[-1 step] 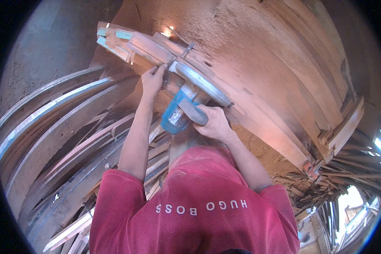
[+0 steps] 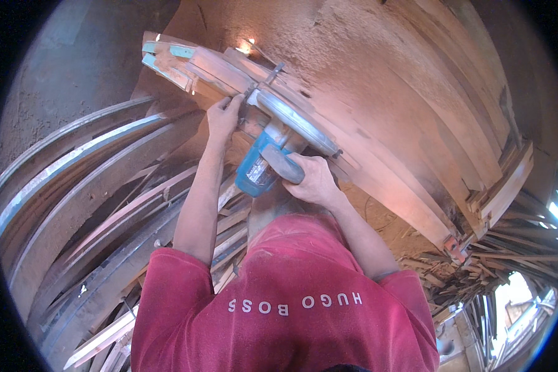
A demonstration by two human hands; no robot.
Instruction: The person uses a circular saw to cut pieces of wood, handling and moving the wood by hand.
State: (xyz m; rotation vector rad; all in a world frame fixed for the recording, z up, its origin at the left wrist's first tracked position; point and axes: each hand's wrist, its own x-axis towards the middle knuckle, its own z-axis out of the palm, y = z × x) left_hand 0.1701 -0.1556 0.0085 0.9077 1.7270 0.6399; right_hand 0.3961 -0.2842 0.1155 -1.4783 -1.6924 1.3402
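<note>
One circular saw (image 2: 268, 152), blue body with a grey handle and a round metal guard, is held against the near edge of a stack of planks (image 2: 211, 71) that runs from the upper left toward the lower right of the view. One right hand (image 2: 313, 180) is clenched around the saw's grey handle. One left hand (image 2: 224, 116) is pressed on the top plank just beside the guard, fingers curled over the plank's edge; whether it grips or only steadies cannot be told. The plank ends at the upper left are marked with patches of pale blue paint. Two forearms are seen, both bare, coming from one red shirt (image 2: 291, 310) with short sleeves. Long curved boards (image 2: 74, 186), too many to be counted, are piled at the left. One heap of short offcuts (image 2: 471, 266) lies at the lower right. Sawdust (image 2: 378, 56) covers the surface beyond the stack.
</note>
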